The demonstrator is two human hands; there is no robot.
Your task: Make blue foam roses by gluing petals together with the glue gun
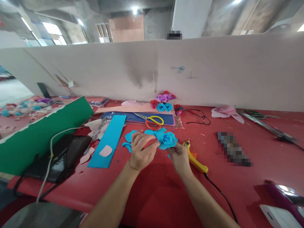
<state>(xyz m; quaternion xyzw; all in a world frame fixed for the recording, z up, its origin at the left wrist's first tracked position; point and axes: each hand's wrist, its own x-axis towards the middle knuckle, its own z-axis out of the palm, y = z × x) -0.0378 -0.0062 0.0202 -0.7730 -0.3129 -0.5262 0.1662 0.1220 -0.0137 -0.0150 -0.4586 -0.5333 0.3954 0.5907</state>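
Blue foam rose (pixel 167 139), held just above the red table (pixel 152 196), near its middle, between two bare hands. Grips the rose's left petals with the left hand (pixel 142 152), fingers curled shut and thumb pressed in. Pinches the rose from below with the right hand (pixel 179 158), fingertips mostly hidden under the bloom.

Just beside the right hand, flat on the table: a yellow glue gun (pixel 196 162), its black cord running off toward the near edge. Behind the left hand, loose blue petals (pixel 129 136). Farther left, a long blue foam strip (pixel 108 144) with a pale oval piece on it. Beyond the rose, yellow-handled scissors (pixel 153 119) on a dark blue sheet. Against the white partition (pixel 213 69), a small cluster of finished roses (pixel 163 101) in purple, red and blue. Off to the right, well apart from the hands, a crumpled pink foam piece (pixel 226 112). At the left edge, a green board (pixel 35 139) tilted over a black bag (pixel 61 152), with a white cable (pixel 51 152) draped across.
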